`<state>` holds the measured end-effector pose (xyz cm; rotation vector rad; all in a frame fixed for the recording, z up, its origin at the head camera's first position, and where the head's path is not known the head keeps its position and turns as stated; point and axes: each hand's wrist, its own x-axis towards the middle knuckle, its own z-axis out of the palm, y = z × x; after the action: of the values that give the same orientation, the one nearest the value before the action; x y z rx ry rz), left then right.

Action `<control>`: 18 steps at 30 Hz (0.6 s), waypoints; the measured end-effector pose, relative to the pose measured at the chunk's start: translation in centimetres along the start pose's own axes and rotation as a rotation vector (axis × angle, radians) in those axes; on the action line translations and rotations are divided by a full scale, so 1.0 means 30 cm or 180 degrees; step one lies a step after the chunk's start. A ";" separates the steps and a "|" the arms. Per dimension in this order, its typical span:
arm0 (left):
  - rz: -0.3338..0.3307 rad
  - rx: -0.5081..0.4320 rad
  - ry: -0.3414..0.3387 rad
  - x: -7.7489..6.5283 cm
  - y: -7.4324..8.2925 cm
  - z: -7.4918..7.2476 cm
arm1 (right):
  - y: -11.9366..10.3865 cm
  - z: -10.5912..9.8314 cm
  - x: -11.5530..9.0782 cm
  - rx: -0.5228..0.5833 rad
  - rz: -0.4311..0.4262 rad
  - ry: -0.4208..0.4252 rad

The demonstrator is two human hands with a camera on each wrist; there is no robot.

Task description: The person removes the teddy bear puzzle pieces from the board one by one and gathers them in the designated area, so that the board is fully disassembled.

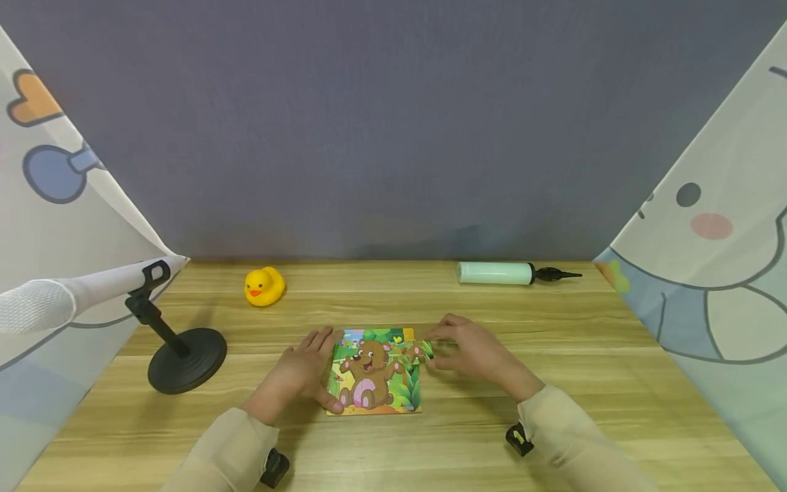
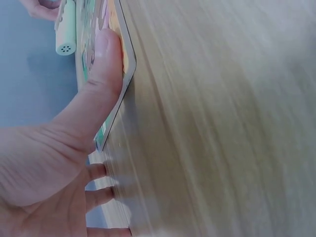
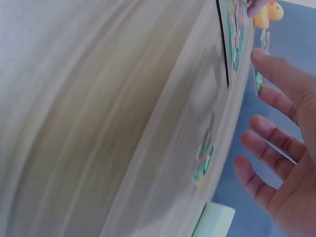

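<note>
So from the head view, there's a bear puzzle (image 1: 369, 383) lying flat on the table (image 1: 393, 458), right between two hands. The left hand (image 1: 301, 372) is spread loosely along its left side, thumb over the bottom corner, I'd guess so the board won't skid. The right hand (image 1: 470, 352) is pinching a puzzle piece (image 1: 418, 352) beside the upper right part of the board, other fingers out of the way. Stuff at the back: a rubber duck (image 1: 264, 285) on one side, a mint pump (image 1: 494, 273) on the other, and a microphone (image 1: 38, 306) on its stand over to the left; all well off the board, which probably keeps elbow room. Table's pale wood grain, plain grey backdrop (image 1: 393, 137) behind, cartoon-printed sheets (image 1: 738, 301) down both sides. Left wrist view: thumb lies flat on the board's edge, fingertips touching the wood, not wrapped round anything, so more of a light press than a grip. Right wrist view: thumb and index nip the piece on edge, above the table, and the other three fingers curve loosely with nothing in them; seems a sensible hold for something that thin. What looks like a second piece (image 3: 203, 158) lies on the wood near the pump, kinda blurry though.
</note>
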<state>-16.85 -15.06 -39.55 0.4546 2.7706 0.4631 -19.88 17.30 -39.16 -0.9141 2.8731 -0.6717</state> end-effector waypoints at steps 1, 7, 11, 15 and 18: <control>-0.0002 0.0026 0.0006 0.001 0.000 0.001 | 0.007 -0.005 -0.007 0.0028 -0.0008 0.0016; -0.0012 0.0137 0.0016 0.003 0.009 -0.002 | 0.052 -0.038 -0.044 0.0102 -0.0086 0.0073; -0.0067 0.0198 -0.0001 0.004 0.017 -0.005 | 0.077 -0.060 -0.067 0.0049 -0.0063 0.0078; -0.0101 0.0244 -0.0014 0.003 0.032 -0.012 | 0.098 -0.083 -0.083 0.0035 0.0038 0.0080; -0.0130 0.0254 -0.0035 0.003 0.043 -0.020 | 0.117 -0.103 -0.093 0.0043 0.0117 0.0069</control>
<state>-16.80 -14.02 -38.57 0.4168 2.7899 0.3406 -20.02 22.65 -38.07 -0.8554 2.8930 -0.7011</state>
